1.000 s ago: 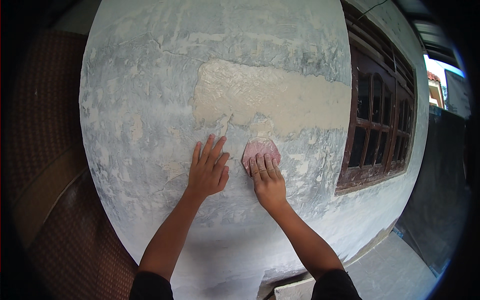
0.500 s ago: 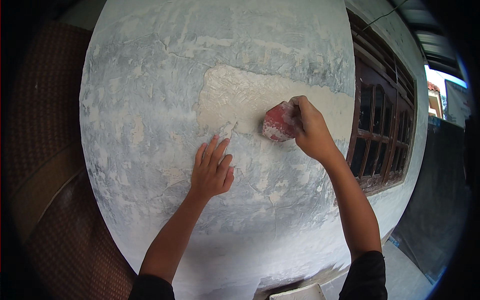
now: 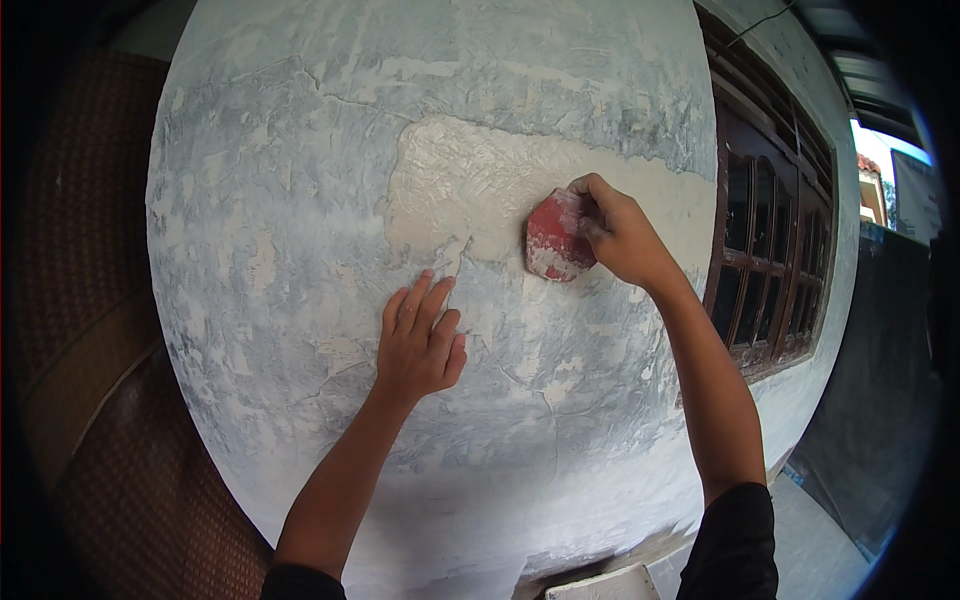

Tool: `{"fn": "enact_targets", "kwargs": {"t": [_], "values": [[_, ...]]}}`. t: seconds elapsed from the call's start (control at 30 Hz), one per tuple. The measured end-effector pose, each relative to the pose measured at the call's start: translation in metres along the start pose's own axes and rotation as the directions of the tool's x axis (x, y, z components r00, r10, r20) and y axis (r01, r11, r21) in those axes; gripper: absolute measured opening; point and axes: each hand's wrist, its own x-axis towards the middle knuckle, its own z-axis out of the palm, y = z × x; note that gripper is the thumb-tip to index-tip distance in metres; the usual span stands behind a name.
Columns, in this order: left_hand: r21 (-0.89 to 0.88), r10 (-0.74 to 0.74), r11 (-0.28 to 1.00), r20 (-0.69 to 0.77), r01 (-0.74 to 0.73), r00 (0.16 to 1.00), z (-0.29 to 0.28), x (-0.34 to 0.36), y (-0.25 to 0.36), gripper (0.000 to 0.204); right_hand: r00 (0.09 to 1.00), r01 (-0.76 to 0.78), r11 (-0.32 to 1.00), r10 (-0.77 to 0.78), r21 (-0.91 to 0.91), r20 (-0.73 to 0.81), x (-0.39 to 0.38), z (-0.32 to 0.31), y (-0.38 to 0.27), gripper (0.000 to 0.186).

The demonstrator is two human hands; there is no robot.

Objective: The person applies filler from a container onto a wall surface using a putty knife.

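A cracked, mottled grey-white wall [image 3: 270, 150] fills the middle of the view, with a paler cream patch of filler [image 3: 460, 170] across its upper part. My left hand [image 3: 421, 340] rests on the wall just below the patch, fingers apart and holding nothing. My right hand [image 3: 620, 232] grips a flat red scraper [image 3: 550, 238] smeared with white paste. The scraper is held against or very close to the lower part of the cream patch, tilted on its side, right of and above my left hand. My thumb and fingers cover its right edge.
A dark wooden barred window [image 3: 760, 260] is set in the wall at the right, below a corrugated roof [image 3: 865, 75]. Brown woven panels [image 3: 90, 240] stand at the left. A dark sheet [image 3: 870, 340] is beyond the window. A pale board [image 3: 600, 588] lies at the wall's foot.
From one second ago, my right hand has lifted the scraper from below the patch up and rightward onto it, turning it sideways. Since half a second ago it has shifted slightly. My left hand stays put.
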Motion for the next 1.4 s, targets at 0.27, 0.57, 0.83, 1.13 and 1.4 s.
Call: {"fn": "enact_targets", "kwargs": {"t": [0.27, 0.57, 0.83, 1.13, 1.4], "values": [[-0.020, -0.007, 1.000, -0.001, 0.007, 1.000, 0.000, 0.003, 0.003, 0.030, 0.988, 0.000, 0.997, 0.012, 0.077, -0.156, -0.010, -0.001, 0.015, 0.035], [-0.025, -0.014, 1.000, 0.011, 0.015, 1.000, -0.003, 0.003, 0.003, 0.029, 0.987, -0.046, 0.998, 0.052, 0.044, -0.151, -0.023, 0.002, 0.008, 0.031], [-0.026, -0.017, 1.000, 0.010, 0.017, 1.000, -0.003, 0.003, 0.002, 0.030, 0.975, -0.112, 0.993, 0.119, 0.044, -0.187, -0.025, 0.010, 0.010, 0.030], [-0.026, -0.017, 1.000, -0.013, 0.016, 1.000, -0.003, 0.004, 0.003, 0.031, 0.961, -0.108, 0.994, 0.110, 0.020, -0.255, -0.026, 0.017, 0.017, 0.030], [-0.027, -0.006, 1.000, -0.020, 0.005, 1.000, -0.002, 0.002, 0.004, 0.034, 0.952, -0.124, 0.990, 0.136, 0.060, -0.276, -0.035, 0.022, 0.022, 0.030]]}}
